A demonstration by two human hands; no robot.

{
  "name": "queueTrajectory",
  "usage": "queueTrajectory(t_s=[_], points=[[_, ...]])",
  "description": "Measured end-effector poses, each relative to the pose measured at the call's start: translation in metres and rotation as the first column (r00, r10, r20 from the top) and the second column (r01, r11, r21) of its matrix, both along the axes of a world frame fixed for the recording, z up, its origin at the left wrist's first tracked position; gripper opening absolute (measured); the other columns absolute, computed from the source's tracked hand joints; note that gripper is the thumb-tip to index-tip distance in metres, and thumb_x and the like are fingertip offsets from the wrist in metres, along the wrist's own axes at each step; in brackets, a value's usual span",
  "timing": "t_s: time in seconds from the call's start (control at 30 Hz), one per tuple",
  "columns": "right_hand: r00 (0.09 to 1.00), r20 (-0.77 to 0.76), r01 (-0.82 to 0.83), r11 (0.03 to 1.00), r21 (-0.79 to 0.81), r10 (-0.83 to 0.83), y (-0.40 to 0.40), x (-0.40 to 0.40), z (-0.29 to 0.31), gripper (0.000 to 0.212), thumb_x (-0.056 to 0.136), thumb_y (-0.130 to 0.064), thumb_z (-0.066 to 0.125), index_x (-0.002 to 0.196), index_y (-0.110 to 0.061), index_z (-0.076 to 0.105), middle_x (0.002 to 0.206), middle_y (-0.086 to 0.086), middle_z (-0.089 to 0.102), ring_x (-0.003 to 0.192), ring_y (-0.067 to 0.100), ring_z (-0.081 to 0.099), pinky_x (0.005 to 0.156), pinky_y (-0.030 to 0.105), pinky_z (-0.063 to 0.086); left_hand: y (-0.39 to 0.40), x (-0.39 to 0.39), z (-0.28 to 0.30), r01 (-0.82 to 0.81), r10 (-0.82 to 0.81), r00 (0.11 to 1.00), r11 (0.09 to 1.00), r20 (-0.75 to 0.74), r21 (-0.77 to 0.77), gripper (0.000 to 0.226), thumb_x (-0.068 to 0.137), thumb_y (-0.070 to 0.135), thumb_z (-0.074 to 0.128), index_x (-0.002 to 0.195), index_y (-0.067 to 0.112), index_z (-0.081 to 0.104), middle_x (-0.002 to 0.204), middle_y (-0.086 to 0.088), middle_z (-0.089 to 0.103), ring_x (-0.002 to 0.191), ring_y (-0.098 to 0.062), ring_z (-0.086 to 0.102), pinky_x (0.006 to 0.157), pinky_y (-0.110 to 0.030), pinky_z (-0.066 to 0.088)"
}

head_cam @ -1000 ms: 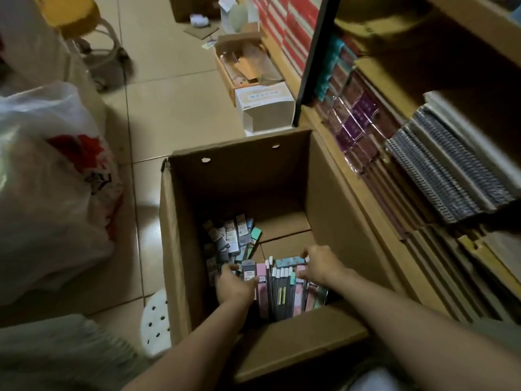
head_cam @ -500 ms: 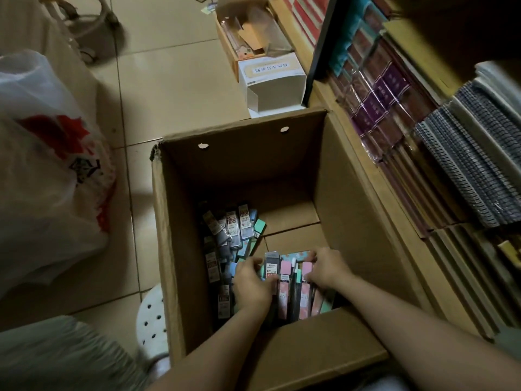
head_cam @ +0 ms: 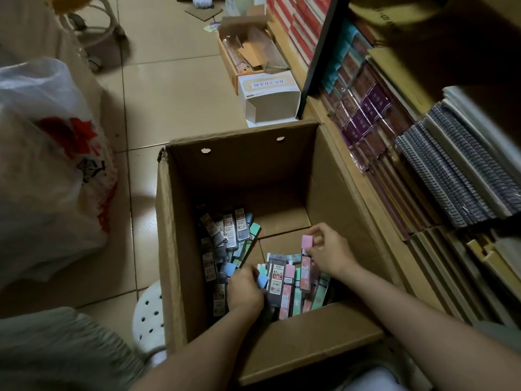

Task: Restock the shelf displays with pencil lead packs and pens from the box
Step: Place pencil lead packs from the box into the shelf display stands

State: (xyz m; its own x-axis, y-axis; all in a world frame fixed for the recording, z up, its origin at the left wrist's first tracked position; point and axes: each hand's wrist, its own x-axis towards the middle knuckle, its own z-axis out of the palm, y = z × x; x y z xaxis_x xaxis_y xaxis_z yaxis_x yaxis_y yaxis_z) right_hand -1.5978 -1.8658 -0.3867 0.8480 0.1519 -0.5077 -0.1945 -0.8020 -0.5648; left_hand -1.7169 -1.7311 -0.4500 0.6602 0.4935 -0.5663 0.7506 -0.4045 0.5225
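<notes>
An open cardboard box (head_cam: 174,221) stands on the floor beside the shelf (head_cam: 375,193). Several pencil lead packs lie at its bottom: a loose pile (head_cam: 225,238) at the left and an upright bunch (head_cam: 287,280) near me. My left hand (head_cam: 244,289) grips the bunch from its left side, fingers curled round the packs. My right hand (head_cam: 329,251) pinches a pink-capped pack (head_cam: 306,255) at the bunch's right side, its cap raised above the others.
A white plastic bag (head_cam: 48,170) sits left of the box. A white perforated stool (head_cam: 148,314) peeks out at the box's near left corner. Small open cartons (head_cam: 267,94) stand on the tiles behind. Shelf rows of notebooks (head_cam: 451,170) and wrapped packs (head_cam: 363,114) fill the right.
My right hand has lifted off the bunch and now pinches one pink-capped pack, raised above the rest. My left hand stays on the bunch's left side.
</notes>
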Motion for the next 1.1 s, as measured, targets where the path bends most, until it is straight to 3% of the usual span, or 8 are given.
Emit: queueTrajectory(t_s=[0.27, 0.33, 0.43, 0.57, 0.67, 0.83, 0.93, 1.1], points=[[0.993, 0.002, 0.113, 0.981, 0.157, -0.115, -0.007, 0.0, 0.015, 0.029, 0.084, 0.003, 0.068, 0.094, -0.021, 0.056, 0.088, 0.005, 0.068, 0.066, 0.011, 0.065, 0.051, 0.017, 0.048, -0.007, 0.016, 0.016, -0.136, 0.146, 0.94, 0.989, 0.307, -0.051, 0.039, 0.095, 0.023, 0.058, 0.133, 0.015, 0.052, 0.128, -0.006, 0.048, 0.105, -0.018, 0.056, 0.088, -0.029, 0.047], [0.993, -0.005, 0.114, 0.978, 0.177, -0.115, -0.005, 0.002, 0.02, 0.029, 0.085, 0.003, 0.068, 0.093, -0.022, 0.056, 0.084, 0.002, 0.068, 0.067, 0.012, 0.066, 0.052, 0.02, 0.05, -0.006, 0.025, 0.026, -0.234, 0.308, 0.885, 0.942, 0.348, -0.239, 0.035, 0.096, 0.02, 0.056, 0.131, 0.02, 0.051, 0.118, -0.007, 0.057, 0.093, -0.013, 0.058, 0.08, -0.029, 0.05], [0.993, -0.084, 0.101, 0.966, 0.239, -0.083, -0.001, 0.006, 0.029, 0.027, 0.086, 0.004, 0.066, 0.097, -0.02, 0.057, 0.08, 0.001, 0.067, 0.069, 0.014, 0.067, 0.055, 0.025, 0.054, -0.006, 0.033, 0.042, -0.294, 0.575, 0.787, 0.668, 0.223, -0.683, 0.028, 0.101, 0.012, 0.048, 0.126, 0.024, 0.046, 0.085, -0.008, 0.064, 0.062, -0.01, 0.055, 0.056, -0.021, 0.046], [0.982, -0.167, 0.14, 0.92, 0.367, -0.083, 0.006, 0.008, 0.039, 0.025, 0.086, 0.01, 0.063, 0.098, -0.011, 0.058, 0.086, 0.008, 0.063, 0.067, 0.017, 0.065, 0.054, 0.025, 0.057, -0.002, 0.038, 0.052, -0.191, 0.481, 0.856, 0.633, 0.188, -0.75, 0.02, 0.105, 0.022, 0.036, 0.12, 0.013, 0.046, 0.087, -0.004, 0.064, 0.054, -0.007, 0.052, 0.048, -0.016, 0.043], [0.983, -0.173, 0.13, 0.916, 0.379, -0.068, 0.016, 0.009, 0.041, 0.025, 0.086, 0.01, 0.064, 0.103, -0.008, 0.059, 0.092, 0.013, 0.062, 0.073, 0.019, 0.064, 0.059, 0.028, 0.059, 0.003, 0.043, 0.058, 0.001, 0.255, 0.927, 0.733, 0.276, -0.68, 0.023, 0.099, 0.036, 0.051, 0.113, 0.018, 0.052, 0.098, -0.007, 0.067, 0.08, -0.016, 0.066, 0.071, -0.028, 0.054], [0.964, -0.259, 0.171, 0.876, 0.452, -0.054, 0.042, 0.016, 0.037, 0.032, 0.09, 0.002, 0.061, 0.121, -0.007, 0.058, 0.098, 0.01, 0.064, 0.075, 0.016, 0.067, 0.062, 0.025, 0.06, 0.023, 0.048, 0.053, -0.02, 0.297, 0.908, 0.734, 0.295, -0.679, 0.019, 0.092, 0.013, 0.064, 0.102, 0.027, 0.054, 0.093, -0.003, 0.065, 0.084, -0.018, 0.065, 0.064, -0.025, 0.051], [0.99, -0.011, -0.137, 0.977, 0.164, 0.141, 0.044, 0.016, 0.014, 0.042, 0.093, -0.015, 0.064, 0.133, -0.017, 0.054, 0.117, 0.003, 0.06, 0.097, 0.011, 0.061, 0.082, 0.024, 0.053, 0.031, 0.048, 0.041, -0.258, 0.483, 0.841, 0.754, 0.244, -0.604, 0.014, 0.094, 0.016, 0.06, 0.103, 0.023, 0.052, 0.097, -0.007, 0.064, 0.09, -0.026, 0.063, 0.082, -0.042, 0.053], [0.812, 0.031, -0.571, 0.803, -0.171, 0.583, 0.059, 0.004, -0.035, 0.066, 0.091, -0.026, 0.064, 0.15, -0.025, 0.033, 0.146, 0.004, 0.036, 0.135, 0.023, 0.039, 0.11, 0.037, 0.036, 0.038, 0.04, 0.026, -0.597, 0.74, 0.665, 0.607, 0.1, -0.525, 0.027, 0.092, 0.018, 0.062, 0.117, 0.01, 0.055, 0.111, -0.013, 0.066, 0.102, -0.033, 0.064, 0.093, -0.052, 0.051]])
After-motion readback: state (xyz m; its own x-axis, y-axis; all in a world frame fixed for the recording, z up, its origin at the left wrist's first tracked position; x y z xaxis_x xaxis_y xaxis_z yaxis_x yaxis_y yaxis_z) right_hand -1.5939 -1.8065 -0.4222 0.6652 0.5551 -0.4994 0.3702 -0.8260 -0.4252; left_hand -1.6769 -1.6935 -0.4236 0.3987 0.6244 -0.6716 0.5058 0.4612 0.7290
